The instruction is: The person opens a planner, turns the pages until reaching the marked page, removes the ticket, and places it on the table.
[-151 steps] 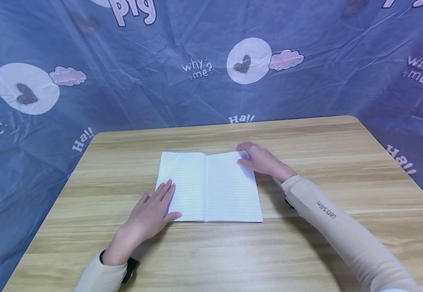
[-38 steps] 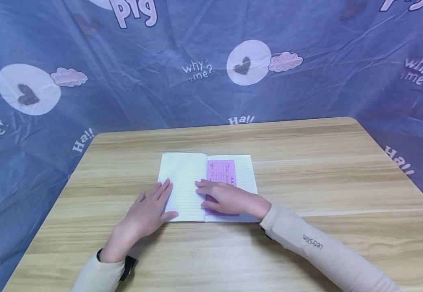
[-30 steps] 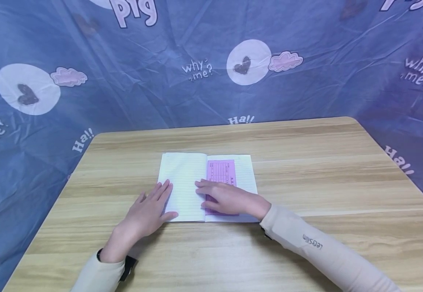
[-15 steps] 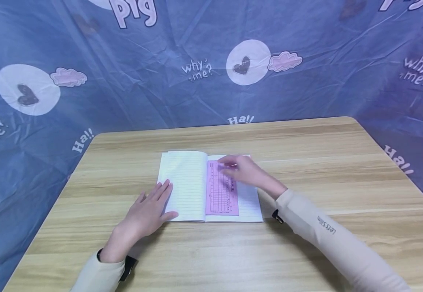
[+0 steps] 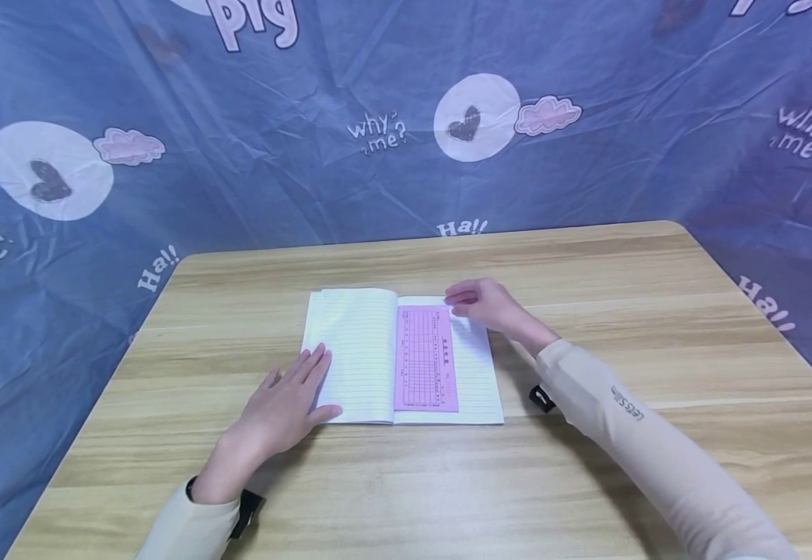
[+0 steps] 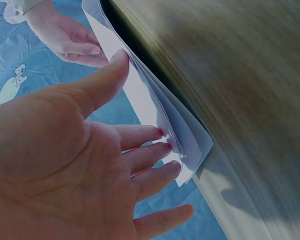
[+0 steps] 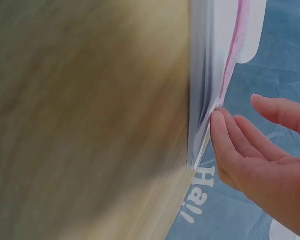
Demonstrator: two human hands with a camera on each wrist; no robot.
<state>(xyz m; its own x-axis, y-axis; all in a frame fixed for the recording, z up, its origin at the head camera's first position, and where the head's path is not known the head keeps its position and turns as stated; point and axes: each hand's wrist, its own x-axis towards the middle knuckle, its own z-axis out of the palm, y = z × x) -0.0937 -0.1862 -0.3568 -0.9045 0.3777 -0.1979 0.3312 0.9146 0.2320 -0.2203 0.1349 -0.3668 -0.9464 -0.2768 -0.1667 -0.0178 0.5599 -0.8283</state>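
Observation:
An open notebook [image 5: 357, 350] with lined white pages lies on the table. On its right page, beside the fold, is a pink printed slip [image 5: 425, 362]. My left hand [image 5: 283, 408] rests on the outer edge of the left page with its fingers extended. In the left wrist view, that hand's fingertips [image 6: 171, 148] touch the page edges. My right hand [image 5: 490, 303] is at the upper right corner of the right page. The right wrist view shows its fingertips [image 7: 217, 117] against the page edges, while the thumb [image 7: 277, 110] stands apart from them.
The notebook lies on a light wooden table [image 5: 588, 280] with rounded far corners. Behind and around the table hangs a blue patterned cloth [image 5: 308, 171].
Five seconds ago both pages showed only lines; now the pink slip shows on the right. My right hand has moved from over the slip up to the page's far corner. My left hand stays put.

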